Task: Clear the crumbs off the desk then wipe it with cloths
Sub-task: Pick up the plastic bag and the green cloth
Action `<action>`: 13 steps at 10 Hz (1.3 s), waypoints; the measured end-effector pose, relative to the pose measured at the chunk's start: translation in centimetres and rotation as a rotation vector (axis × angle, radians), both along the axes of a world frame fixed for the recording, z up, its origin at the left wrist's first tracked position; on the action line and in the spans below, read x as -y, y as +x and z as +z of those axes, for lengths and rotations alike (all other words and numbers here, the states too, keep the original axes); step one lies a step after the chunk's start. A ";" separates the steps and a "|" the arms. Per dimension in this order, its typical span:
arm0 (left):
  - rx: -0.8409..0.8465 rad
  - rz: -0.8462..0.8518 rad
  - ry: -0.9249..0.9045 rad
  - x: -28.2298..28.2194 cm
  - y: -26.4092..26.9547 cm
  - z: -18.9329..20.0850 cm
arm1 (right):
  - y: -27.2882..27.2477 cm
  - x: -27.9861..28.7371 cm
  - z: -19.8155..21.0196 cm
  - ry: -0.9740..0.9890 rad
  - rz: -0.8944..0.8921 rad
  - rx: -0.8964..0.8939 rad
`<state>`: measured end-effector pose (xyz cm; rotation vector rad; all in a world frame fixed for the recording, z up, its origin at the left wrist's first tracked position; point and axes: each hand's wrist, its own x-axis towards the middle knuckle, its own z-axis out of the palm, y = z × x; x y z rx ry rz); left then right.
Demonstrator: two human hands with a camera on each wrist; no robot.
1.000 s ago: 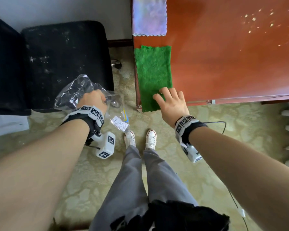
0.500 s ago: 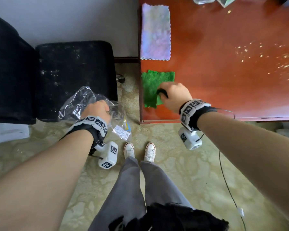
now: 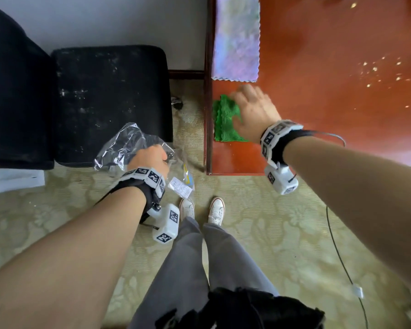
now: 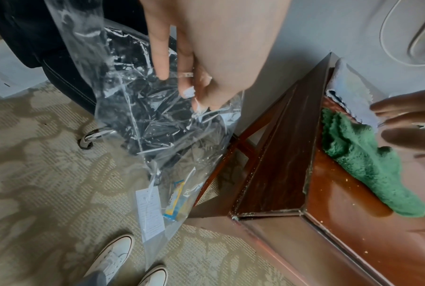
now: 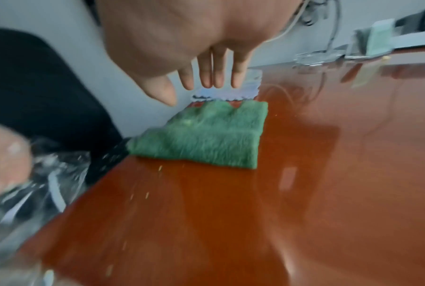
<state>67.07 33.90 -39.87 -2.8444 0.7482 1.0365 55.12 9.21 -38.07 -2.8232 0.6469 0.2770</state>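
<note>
While the crumbs (image 3: 377, 74) lay scattered well to the right of the green cloth (image 3: 224, 122), a person stood at the near-left corner of the desk (image 3: 318, 43), caught between picking up tools and starting the sweep. The right hand (image 3: 254, 110) hovered over that cloth with fingers (image 5: 216, 73) straight and spread, gripping nothing — in the right wrist view the fingertips hung clear above the cloth's far edge. The left hand (image 3: 150, 157), held off the desk to the left of the cloth and out over the carpet, was clenched on the mouth of a clear plastic bag (image 4: 157, 123), which drooped toward the floor with a small wrapper inside.

By the look of it, crumb clearing had not begun: the specks were unswept and the bag sat nowhere near them. The next move would probably call for closing the fingers on the green cloth, carrying it right to the crumbs, and bringing the bag's mouth to the desk edge to catch them.

The green cloth lay folded and bunched, flat on the desk against its left edge, long axis running from the near edge toward the wall. Just beyond it, a pale cloth (image 3: 235, 39) lay flat on the same line.
</note>
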 end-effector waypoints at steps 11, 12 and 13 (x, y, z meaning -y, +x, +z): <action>-0.062 -0.684 0.353 1.9 -23.0 0.5 | -26.7 -1.2 6.5 0.677 -1.171 0.111; -0.054 -0.769 0.392 3.8 -29.0 0.6 | -32.8 0.3 7.0 0.731 -1.250 0.128; -0.004 -0.866 0.513 6.3 -35.6 0.8 | -39.9 1.5 7.6 0.742 -1.342 0.123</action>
